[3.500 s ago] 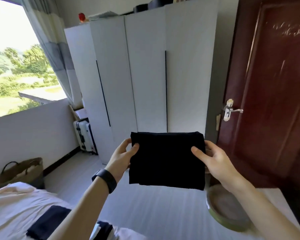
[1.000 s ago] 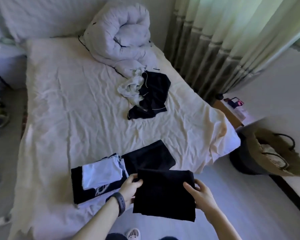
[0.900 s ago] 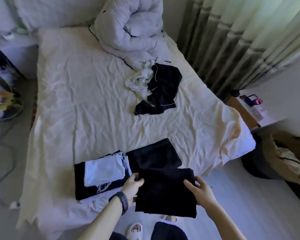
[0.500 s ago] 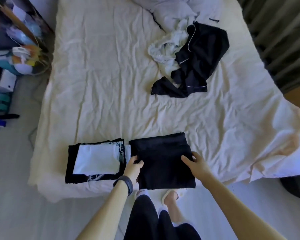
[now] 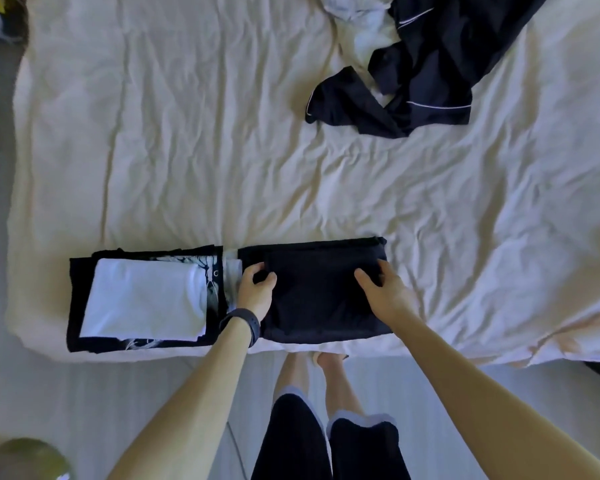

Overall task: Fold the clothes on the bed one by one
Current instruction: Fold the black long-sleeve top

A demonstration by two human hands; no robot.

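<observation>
A folded black garment (image 5: 317, 296) lies on another folded black piece at the near edge of the bed (image 5: 222, 150). My left hand (image 5: 255, 289) grips its left edge, thumb on top and fingers curled under. My right hand (image 5: 383, 292) holds its right edge the same way. To the left sits a folded pile (image 5: 142, 299) with a white piece on top of a black one. An unfolded dark garment with white piping (image 5: 413, 74) and a crumpled white garment (image 5: 364, 32) lie at the far right of the bed.
The wrinkled cream sheet covers the bed, with open space in its middle and left. My legs stand at the bed's near edge on a pale floor (image 5: 84, 393). A round greenish object (image 5: 18, 459) sits at the bottom left.
I turned from the wardrobe to the bed and lowered the folded black garment onto the black piece by the pile. Both hands still hold its edges.
</observation>
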